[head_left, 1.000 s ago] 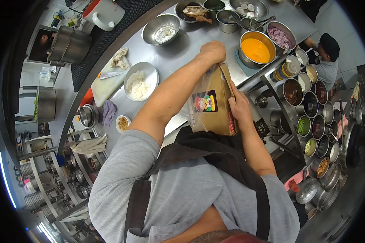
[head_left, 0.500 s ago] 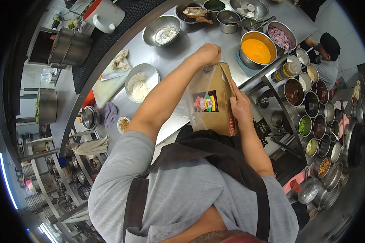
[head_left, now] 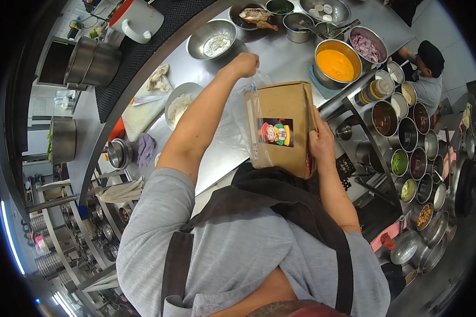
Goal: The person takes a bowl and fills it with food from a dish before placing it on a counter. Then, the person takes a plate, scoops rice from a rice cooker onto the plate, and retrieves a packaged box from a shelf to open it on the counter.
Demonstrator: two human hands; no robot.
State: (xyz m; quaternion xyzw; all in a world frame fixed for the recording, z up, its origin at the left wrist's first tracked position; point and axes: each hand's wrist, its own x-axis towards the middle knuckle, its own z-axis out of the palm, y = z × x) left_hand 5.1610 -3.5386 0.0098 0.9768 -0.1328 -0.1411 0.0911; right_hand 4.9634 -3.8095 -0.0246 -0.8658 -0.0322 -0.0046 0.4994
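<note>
A brown cardboard box [head_left: 286,105] with a colourful cartoon label [head_left: 276,132] is tilted in front of my body at the counter's edge. My right hand [head_left: 321,141] grips its right side, the thumb on the near face. My left hand [head_left: 244,65] is up beyond the box's left corner, fingers closed on clear plastic film [head_left: 243,113]. That film stretches from my fist down along the box's left side. To the left, a bowl of white food that looks like rice [head_left: 181,105] is partly hidden by my left forearm.
Behind the box are a pot of orange liquid [head_left: 334,66], a bowl of chopped purple onion [head_left: 365,48] and a steel bowl with white powder [head_left: 216,45]. A co-worker [head_left: 428,68] is at the right beside several sauce pots [head_left: 385,119]. A cutting board [head_left: 137,116] lies left.
My left hand has moved left and slightly up, drawing the plastic film away from the box. The box has turned, showing more of its labelled face, and shifted slightly right with my right hand.
</note>
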